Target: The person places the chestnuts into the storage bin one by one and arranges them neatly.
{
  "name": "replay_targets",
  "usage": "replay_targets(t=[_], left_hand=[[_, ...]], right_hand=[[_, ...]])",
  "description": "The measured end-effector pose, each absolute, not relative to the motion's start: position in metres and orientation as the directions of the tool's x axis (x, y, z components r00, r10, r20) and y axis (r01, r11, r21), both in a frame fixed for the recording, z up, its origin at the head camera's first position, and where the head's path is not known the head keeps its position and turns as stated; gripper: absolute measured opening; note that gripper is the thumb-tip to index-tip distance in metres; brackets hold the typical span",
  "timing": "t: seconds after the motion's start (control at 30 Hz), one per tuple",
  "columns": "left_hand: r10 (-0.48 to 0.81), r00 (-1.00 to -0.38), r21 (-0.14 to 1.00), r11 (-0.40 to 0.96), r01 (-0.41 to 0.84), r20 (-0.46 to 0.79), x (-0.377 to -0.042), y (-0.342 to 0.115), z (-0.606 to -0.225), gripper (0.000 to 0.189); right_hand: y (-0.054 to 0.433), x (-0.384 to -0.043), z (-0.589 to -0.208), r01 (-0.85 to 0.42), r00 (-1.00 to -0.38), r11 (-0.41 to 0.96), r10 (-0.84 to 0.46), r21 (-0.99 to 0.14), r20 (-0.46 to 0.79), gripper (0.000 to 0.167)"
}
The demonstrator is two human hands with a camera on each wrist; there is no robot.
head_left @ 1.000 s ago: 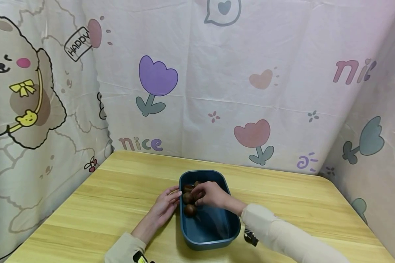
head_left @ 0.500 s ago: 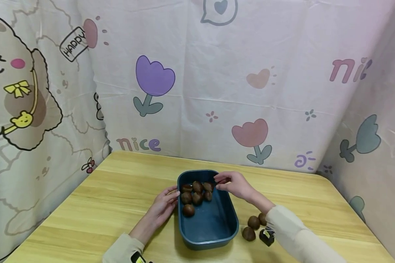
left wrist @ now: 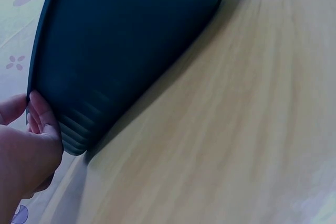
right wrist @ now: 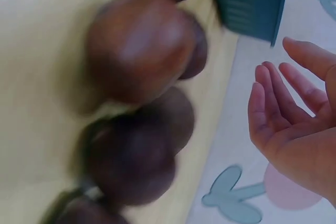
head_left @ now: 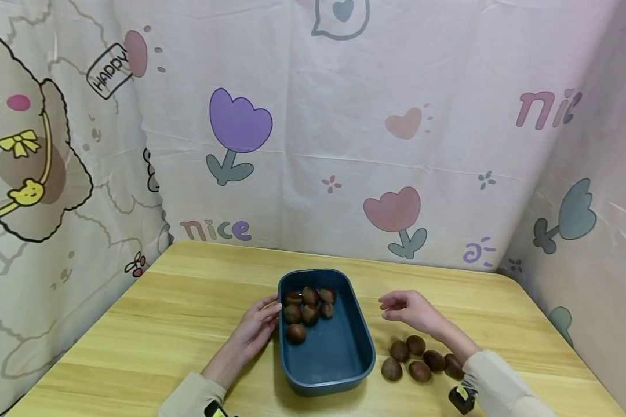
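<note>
A dark blue rectangular plastic box stands on the table, with several brown chestnuts arranged in rows in its far left part. My left hand holds the box's left side, thumb at the rim and fingers against the outer wall, as the left wrist view shows with the hand at the wall's edge. To the right of the box, my right hand hovers over the table, fingers loosely bent around nothing. Beneath and in front of it lie several more chestnuts; the right wrist view shows them close up, partly blurred.
The light wooden table carries everything. A printed cloth hangs behind it and along both sides. A black device is strapped at the right wrist, close to the rightmost chestnut.
My right hand has left the inside of the box, crossed its right rim and moved right over the loose chestnuts. The chestnuts in the box are now uncovered. The left hand stays at the box.
</note>
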State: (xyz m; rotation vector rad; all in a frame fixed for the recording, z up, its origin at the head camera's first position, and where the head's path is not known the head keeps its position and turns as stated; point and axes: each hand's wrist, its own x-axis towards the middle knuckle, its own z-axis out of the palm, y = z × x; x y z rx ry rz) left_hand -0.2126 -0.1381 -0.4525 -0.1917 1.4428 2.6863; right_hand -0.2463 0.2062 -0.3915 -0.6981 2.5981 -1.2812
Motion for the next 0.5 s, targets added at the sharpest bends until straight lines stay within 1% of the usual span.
replay_targets(t=[0.2, 0.37, 0.5], left_hand=[[0.014, -0.990, 0.825, -0.551, -0.127, -0.143, -0.212, -0.138, -0.452, 0.023], [0.016, -0.989, 0.824, -0.551, -0.130, -0.145, -0.212, -0.138, -0.452, 0.024], [0.016, -0.989, 0.829, -0.544, -0.132, -0.147, -0.211, -0.138, -0.451, 0.026]], right_hand=[[0.232, -0.238, -0.402, -0.285, -0.886, 0.545, -0.464, -0.788, 0.000, 0.034], [0.248, -0.231, -0.411, -0.227, -0.903, 0.567, -0.427, -0.792, -0.048, 0.036], [0.260, -0.226, -0.419, -0.196, -0.905, 0.557, -0.420, -0.807, -0.070, 0.040]])
